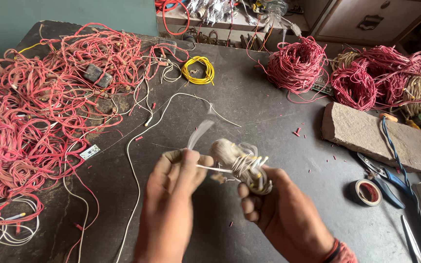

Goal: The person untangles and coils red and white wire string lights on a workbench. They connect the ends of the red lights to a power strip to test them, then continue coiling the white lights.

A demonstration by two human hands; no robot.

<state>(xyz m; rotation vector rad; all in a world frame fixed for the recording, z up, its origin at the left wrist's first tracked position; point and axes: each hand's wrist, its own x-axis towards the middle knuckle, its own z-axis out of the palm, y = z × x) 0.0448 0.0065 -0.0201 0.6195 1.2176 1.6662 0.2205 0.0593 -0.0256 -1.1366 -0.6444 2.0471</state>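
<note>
Over the middle of the dark tabletop [249, 102], the right hand [274, 204] grips a small coil of white wire [242, 163] while the left hand [176, 180] pinches its free strand [210, 169] taut; slack could let loops slip and tangle.

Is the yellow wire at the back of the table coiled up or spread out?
Coiled. The yellow wire lies in a small tight loop bundle on the dark table, apart from the loose red tangle to its left.

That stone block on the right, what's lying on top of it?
A blue wire runs across the stone block, and an orange-tipped tool end touches its top edge. What lies under the block is hidden.
</note>
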